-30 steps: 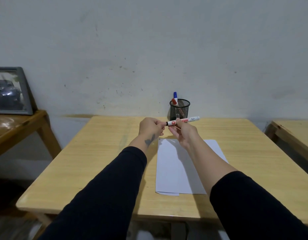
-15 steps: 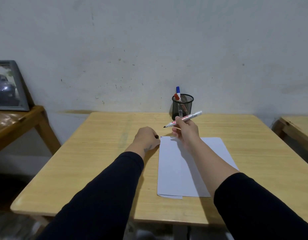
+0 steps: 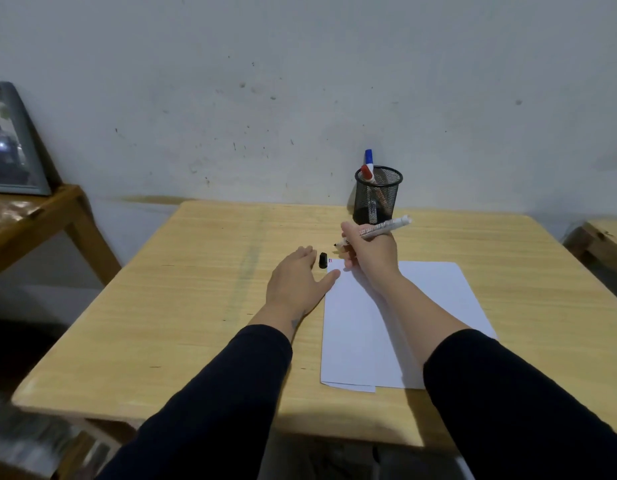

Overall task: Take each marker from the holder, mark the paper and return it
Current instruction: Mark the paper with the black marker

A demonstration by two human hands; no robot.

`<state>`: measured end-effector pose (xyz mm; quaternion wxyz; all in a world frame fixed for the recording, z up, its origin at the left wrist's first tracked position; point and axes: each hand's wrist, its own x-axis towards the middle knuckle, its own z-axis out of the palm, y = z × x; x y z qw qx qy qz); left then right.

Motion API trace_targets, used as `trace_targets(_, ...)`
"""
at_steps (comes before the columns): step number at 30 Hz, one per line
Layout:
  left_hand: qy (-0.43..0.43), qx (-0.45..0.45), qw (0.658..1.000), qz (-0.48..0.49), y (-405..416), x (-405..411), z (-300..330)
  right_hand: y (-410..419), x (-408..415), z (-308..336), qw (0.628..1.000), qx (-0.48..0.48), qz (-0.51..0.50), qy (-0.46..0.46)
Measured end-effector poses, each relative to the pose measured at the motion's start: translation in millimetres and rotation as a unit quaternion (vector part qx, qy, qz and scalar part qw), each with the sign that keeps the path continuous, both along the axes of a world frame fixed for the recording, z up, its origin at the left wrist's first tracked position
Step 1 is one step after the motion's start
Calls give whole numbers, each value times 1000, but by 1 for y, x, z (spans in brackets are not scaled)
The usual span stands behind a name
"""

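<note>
My left hand [image 3: 293, 282] has released the black cap [image 3: 323, 260] onto the counter [image 3: 196, 306] and lies flat, while my right-hand fingers [image 3: 348, 252] grasp the uncapped black marker [image 3: 379, 230], its tip to come down next on the paper [image 3: 386, 323].

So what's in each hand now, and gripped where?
Right hand holds the uncapped marker near its tip end. Left hand holds nothing, flat beside the black cap.

White marker [image 3: 379, 230] with its cap off, black tip pointing left, tilted up above the top-left corner of the paper [image 3: 397, 320]. Its black cap [image 3: 323, 260] lies on the table right next to that corner. Paper's a plain white sheet with a couple tiny marks at the corner. Black mesh holder [image 3: 378, 195] stands behind, red marker [image 3: 367, 173] and blue marker [image 3: 369, 156] sticking out of it.
</note>
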<state>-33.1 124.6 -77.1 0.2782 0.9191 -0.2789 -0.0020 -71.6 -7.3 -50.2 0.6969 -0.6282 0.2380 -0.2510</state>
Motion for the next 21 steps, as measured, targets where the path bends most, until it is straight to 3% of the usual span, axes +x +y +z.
trace_targets(3, -5, -4, 1000, 4, -1, 1, -2, 0, 2, -6, 987, -140, -45, 56)
trace_targets(6, 1, -12, 1000, 7, 0, 3, -4, 0, 5, -10, 976, -199, -53, 74)
trace_targets(21, 5, -7, 1000, 11, -1, -1, -1, -1, 8, -14, 964, -231, -55, 121)
